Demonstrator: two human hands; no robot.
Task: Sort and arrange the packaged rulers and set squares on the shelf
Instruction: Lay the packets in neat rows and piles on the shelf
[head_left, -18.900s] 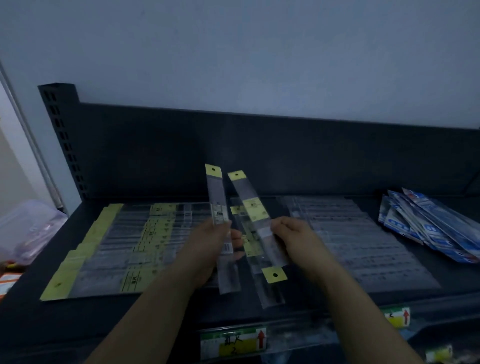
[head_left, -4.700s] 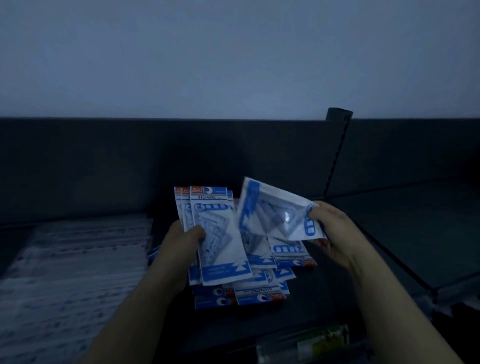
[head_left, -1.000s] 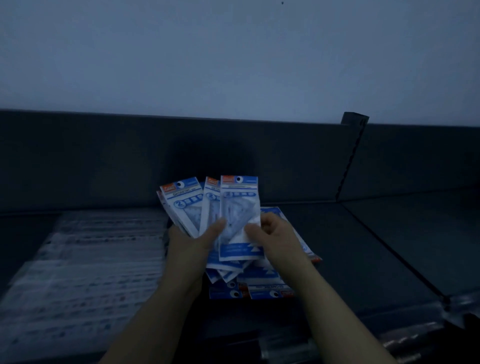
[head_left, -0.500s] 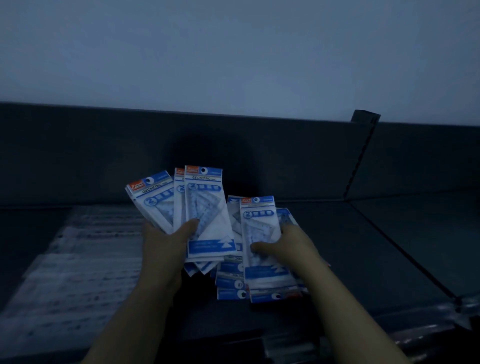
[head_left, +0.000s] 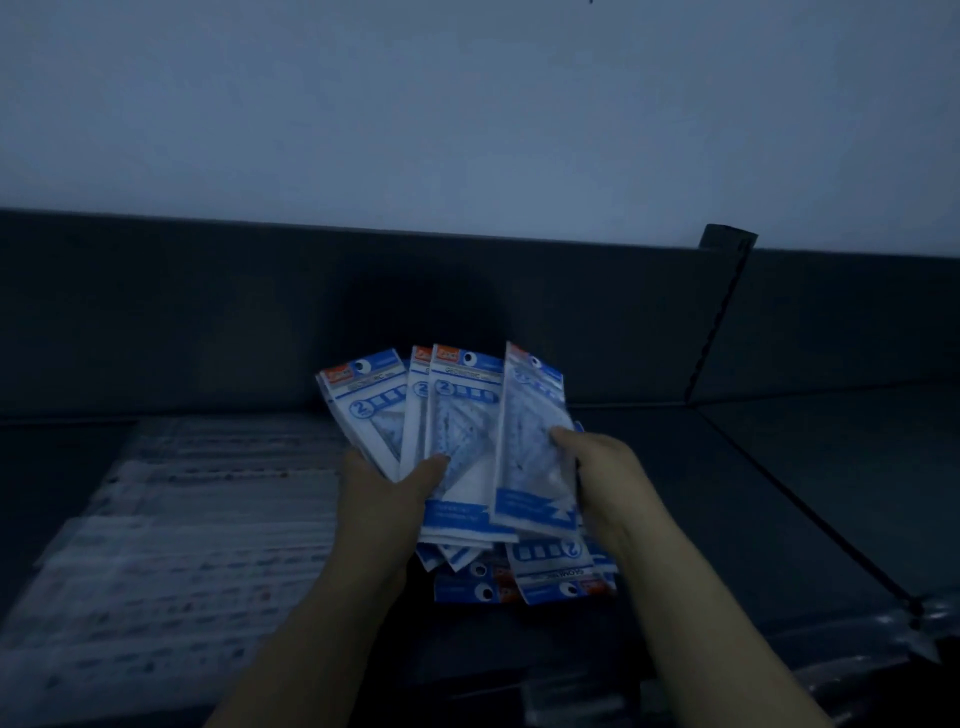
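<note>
The left grip (head_left: 384, 499) holds a fan of set square packs (head_left: 457, 415) up above the dark shelf (head_left: 779, 519), with its thumb on the front one. The right grip (head_left: 608, 478) pinches a single pack (head_left: 530, 457) by its side, right next to the fan. Under both lies a pile of packs (head_left: 550, 574) on the shelf. Clear ruler packs (head_left: 182, 519) lie flat to the left.

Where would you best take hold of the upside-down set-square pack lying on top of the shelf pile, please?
Probably pinch the upside-down pack by its near header edge, coming from the front: it lies flat, header toward you, and that end is uncovered.
</note>
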